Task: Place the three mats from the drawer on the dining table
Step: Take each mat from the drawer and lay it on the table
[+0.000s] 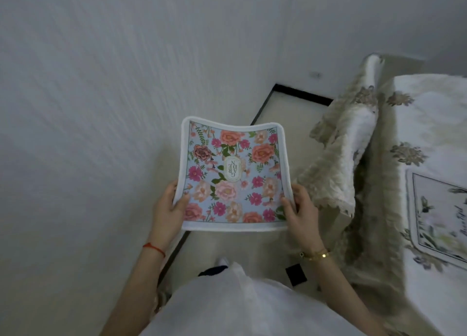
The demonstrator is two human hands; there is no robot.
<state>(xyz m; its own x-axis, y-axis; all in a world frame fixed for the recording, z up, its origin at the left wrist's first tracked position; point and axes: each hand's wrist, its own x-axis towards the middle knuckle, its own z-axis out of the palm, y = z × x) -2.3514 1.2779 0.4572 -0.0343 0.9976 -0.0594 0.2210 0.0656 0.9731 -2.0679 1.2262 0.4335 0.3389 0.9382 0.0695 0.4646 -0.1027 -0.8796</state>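
While the person stands beside a white wall [101,95], both hands hold a floral mat [233,174] in the air above the pale floor [285,113], to the left of the dining tabletop [434,103]. The left hand [168,209] has its grip closed on the mat's near left edge, thumb on the printed face and fingers beneath. The right hand [300,210] grips the near right edge in the same way. The mat sags between them, its side edges curling upward, showing pink and orange flowers on a blue ground inside a white border. A second mat [439,217], with a pale green leafy print, lies flat on the cream embroidered cloth that covers the tabletop, at the right edge of the scene. A chair back [351,143] draped in the same cloth stands between the held mat and the tabletop.
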